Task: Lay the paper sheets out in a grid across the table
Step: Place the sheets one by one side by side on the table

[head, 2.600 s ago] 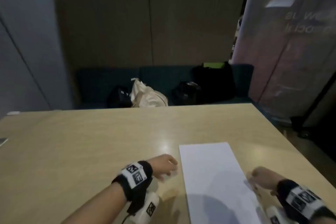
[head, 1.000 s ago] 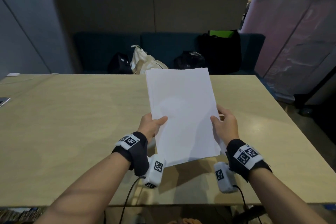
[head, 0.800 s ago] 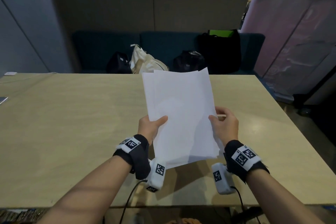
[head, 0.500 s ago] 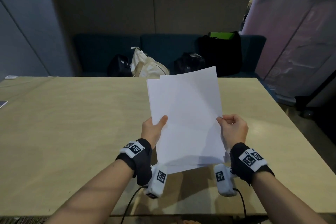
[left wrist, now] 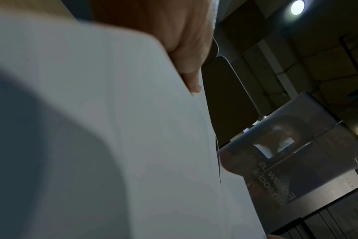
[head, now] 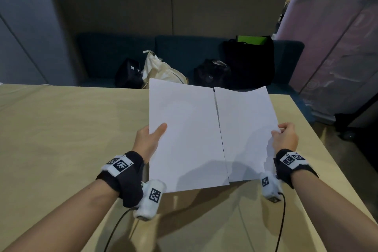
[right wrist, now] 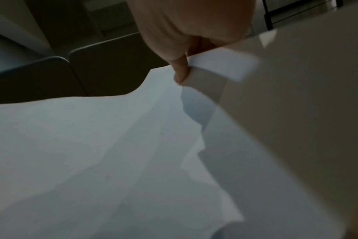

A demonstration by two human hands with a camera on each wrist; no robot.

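Note:
I hold white paper above the light wooden table [head: 61,129]. My left hand [head: 148,141] grips the stack of sheets [head: 184,133] at its left edge, thumb on top; the same stack [left wrist: 112,145] fills the left wrist view. My right hand [head: 285,136] pinches the right edge of a single sheet [head: 245,129], drawn off to the right and overlapping only the stack's right edge. In the right wrist view that single sheet [right wrist: 112,145] sags below the pinching fingers [right wrist: 181,71].
Beyond the table's far edge a dark blue bench [head: 102,57] carries a cream tote [head: 161,71] and several black bags [head: 247,61]. A pink banner [head: 337,47] stands at the right. The table's right edge [head: 327,149] drops to the floor.
The stack was lifted from the table with both hands. Over the last second my right hand has slid one sheet off it to the right, and the two now sit side by side.

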